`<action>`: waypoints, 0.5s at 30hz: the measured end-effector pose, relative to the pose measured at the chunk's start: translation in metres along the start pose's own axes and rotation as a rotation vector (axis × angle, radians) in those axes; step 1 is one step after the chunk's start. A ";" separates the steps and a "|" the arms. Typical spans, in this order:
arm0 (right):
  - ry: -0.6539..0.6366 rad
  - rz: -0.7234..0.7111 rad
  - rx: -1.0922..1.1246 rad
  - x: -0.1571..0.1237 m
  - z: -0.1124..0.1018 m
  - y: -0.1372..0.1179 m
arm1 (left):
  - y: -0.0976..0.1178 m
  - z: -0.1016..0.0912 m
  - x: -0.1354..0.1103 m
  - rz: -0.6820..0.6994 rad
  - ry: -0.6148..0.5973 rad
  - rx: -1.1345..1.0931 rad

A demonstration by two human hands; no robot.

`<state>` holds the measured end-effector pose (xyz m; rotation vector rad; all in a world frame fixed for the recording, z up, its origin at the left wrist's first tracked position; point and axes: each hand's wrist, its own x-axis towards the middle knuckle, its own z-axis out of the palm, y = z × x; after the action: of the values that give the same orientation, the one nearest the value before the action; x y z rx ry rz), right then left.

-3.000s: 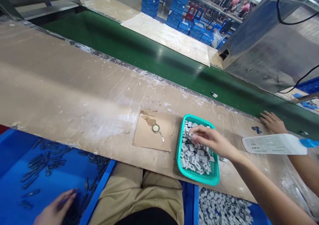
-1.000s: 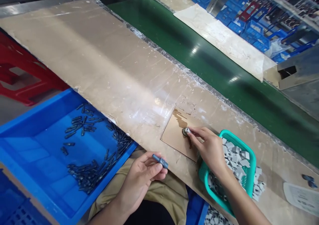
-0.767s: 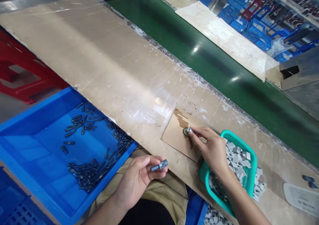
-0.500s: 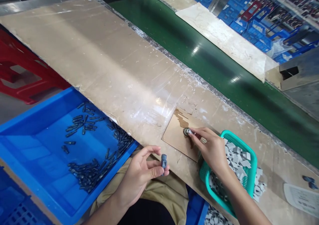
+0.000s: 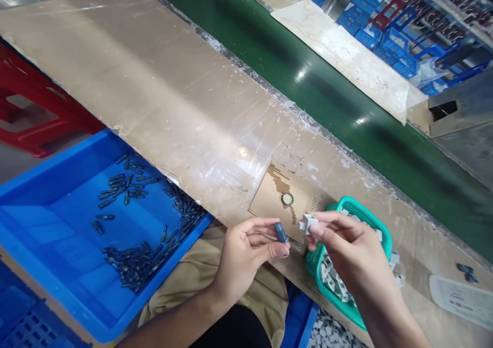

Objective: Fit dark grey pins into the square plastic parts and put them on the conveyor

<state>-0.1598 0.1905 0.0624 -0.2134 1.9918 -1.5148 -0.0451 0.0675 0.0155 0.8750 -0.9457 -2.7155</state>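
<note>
Between the thumb and fingers of my left hand (image 5: 246,253) is a dark blue-grey plastic part (image 5: 281,233), held tilted. My right hand (image 5: 346,240) pinches a small white plastic block (image 5: 307,224) with a short stub pointing left. The two parts are close together but apart. Just beyond them, a bottle cap (image 5: 287,199) with a pale inside lies on a piece of cardboard (image 5: 264,196) marked by a brown wet stain. Under and beside my right forearm stands a green basket (image 5: 386,245) of white blocks, partly hidden by the arm.
At left, a blue bin (image 5: 73,224) holds many dark plastic parts (image 5: 131,266). A green conveyor belt (image 5: 300,75) runs behind the worktable (image 5: 154,96). A pale plastic lid (image 5: 460,299) and dark pieces (image 5: 467,272) lie at right. A red stool (image 5: 38,106) stands far left.
My right hand has lifted the white block off the bottle cap and drawn it back toward me. My left hand has moved right and up with the dark part, nearing the block.
</note>
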 end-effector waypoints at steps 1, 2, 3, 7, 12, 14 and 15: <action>-0.016 0.012 0.009 -0.004 0.001 -0.001 | 0.000 0.003 0.000 0.016 -0.010 -0.005; -0.028 0.018 0.012 -0.007 0.002 -0.001 | 0.000 0.005 0.000 0.026 -0.017 -0.008; -0.039 0.019 0.009 -0.009 0.003 -0.001 | 0.000 0.006 0.000 0.032 -0.022 -0.007; -0.047 -0.007 -0.034 -0.015 0.006 -0.002 | 0.002 0.009 -0.002 0.053 -0.017 0.011; -0.069 -0.018 -0.092 -0.020 0.010 -0.010 | 0.006 0.011 -0.006 0.026 -0.023 -0.001; -0.072 0.013 -0.090 -0.022 0.012 -0.013 | 0.010 0.011 -0.009 0.018 -0.042 0.026; -0.067 0.033 -0.085 -0.024 0.013 -0.014 | 0.011 0.011 -0.010 0.018 -0.051 0.050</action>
<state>-0.1371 0.1865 0.0825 -0.2616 1.9986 -1.3867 -0.0437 0.0673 0.0341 0.8055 -1.0297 -2.7225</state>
